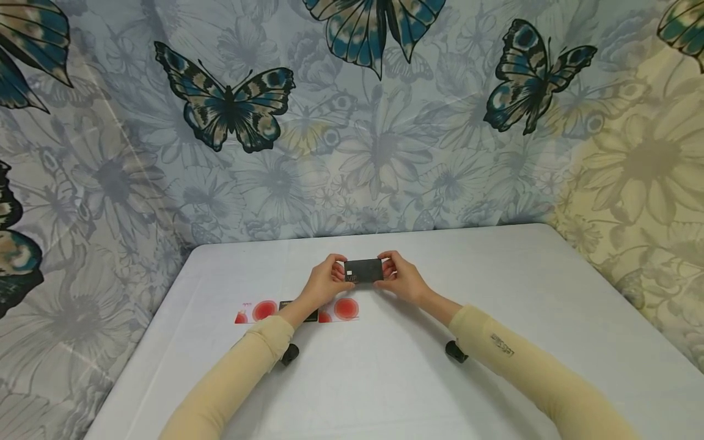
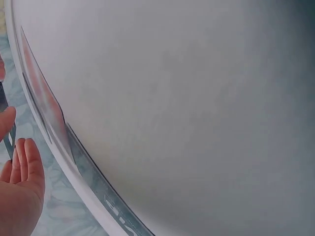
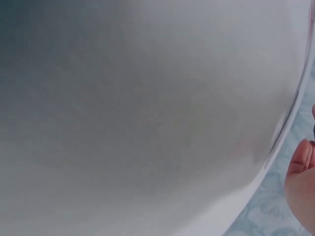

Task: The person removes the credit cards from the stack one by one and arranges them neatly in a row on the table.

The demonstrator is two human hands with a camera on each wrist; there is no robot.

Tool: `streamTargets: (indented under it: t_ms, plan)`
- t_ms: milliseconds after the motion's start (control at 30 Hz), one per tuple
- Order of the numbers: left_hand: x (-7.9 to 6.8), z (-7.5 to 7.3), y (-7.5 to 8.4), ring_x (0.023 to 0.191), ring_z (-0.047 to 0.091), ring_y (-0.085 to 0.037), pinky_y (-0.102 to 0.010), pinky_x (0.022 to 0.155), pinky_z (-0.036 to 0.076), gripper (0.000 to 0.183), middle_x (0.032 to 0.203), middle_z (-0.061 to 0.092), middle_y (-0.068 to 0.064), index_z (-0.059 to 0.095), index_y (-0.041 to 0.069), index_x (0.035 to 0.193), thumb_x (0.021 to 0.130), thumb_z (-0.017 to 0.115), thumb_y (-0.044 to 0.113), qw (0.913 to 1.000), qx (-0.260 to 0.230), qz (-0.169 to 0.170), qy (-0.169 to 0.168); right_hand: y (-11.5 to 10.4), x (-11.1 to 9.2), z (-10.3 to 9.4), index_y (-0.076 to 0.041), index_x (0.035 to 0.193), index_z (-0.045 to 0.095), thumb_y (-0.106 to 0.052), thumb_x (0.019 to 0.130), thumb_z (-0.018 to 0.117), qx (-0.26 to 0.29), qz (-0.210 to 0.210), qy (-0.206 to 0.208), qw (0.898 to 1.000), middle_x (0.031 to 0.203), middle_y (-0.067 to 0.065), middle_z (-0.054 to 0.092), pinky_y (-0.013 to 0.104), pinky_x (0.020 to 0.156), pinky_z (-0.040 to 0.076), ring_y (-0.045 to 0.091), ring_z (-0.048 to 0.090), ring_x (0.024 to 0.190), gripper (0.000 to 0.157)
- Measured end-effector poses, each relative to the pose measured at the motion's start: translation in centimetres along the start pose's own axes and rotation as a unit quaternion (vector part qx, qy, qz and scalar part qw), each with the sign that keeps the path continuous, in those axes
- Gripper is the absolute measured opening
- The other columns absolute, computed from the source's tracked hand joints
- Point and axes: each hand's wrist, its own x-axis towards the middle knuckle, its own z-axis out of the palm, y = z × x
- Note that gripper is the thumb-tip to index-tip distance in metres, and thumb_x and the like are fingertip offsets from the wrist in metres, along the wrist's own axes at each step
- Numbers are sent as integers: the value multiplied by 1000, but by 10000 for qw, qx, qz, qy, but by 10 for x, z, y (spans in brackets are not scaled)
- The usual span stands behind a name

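A black card (image 1: 363,270) with a small white square and the letters VIP is held up above the white table. My left hand (image 1: 326,282) pinches its left end between thumb and fingers. At its right end, my right hand (image 1: 404,280) pinches it the same way. Only a sliver of the card shows in the left wrist view, beside the left hand (image 2: 22,196). The right hand (image 3: 301,189) appears at the edge of the right wrist view. Below the left forearm lie a red-and-white card (image 1: 265,310), a black card (image 1: 312,316) partly hidden by the wrist, and another red-and-white card (image 1: 346,309).
The white table (image 1: 495,275) reaches back to a patterned cloth (image 1: 379,165) with flowers and butterflies. Dark wrist cameras (image 1: 455,351) hang under both forearms. The cards on the table form a row left of centre.
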Motion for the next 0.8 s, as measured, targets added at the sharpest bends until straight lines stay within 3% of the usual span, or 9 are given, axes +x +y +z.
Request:
streamTargets:
  t_ms: [500, 800]
  plan:
    - [-21, 3, 8, 79, 57, -12, -28, 75, 50, 55, 90, 56, -3, 52, 1, 124, 78, 82, 6, 9991, 72, 80, -402, 2, -25, -3, -3, 127, 50, -5, 79, 81, -131, 87, -207, 9997, 97, 7, 58, 22, 69, 44, 19, 54, 87, 57]
    - [-28, 6, 10, 79, 58, -12, -25, 74, 50, 53, 90, 57, -2, 54, 3, 122, 77, 82, 7, 9988, 96, 112, -471, 1, -35, -5, -2, 125, 52, -6, 78, 81, -151, 49, -239, 9996, 97, 7, 57, 22, 69, 44, 21, 54, 84, 55]
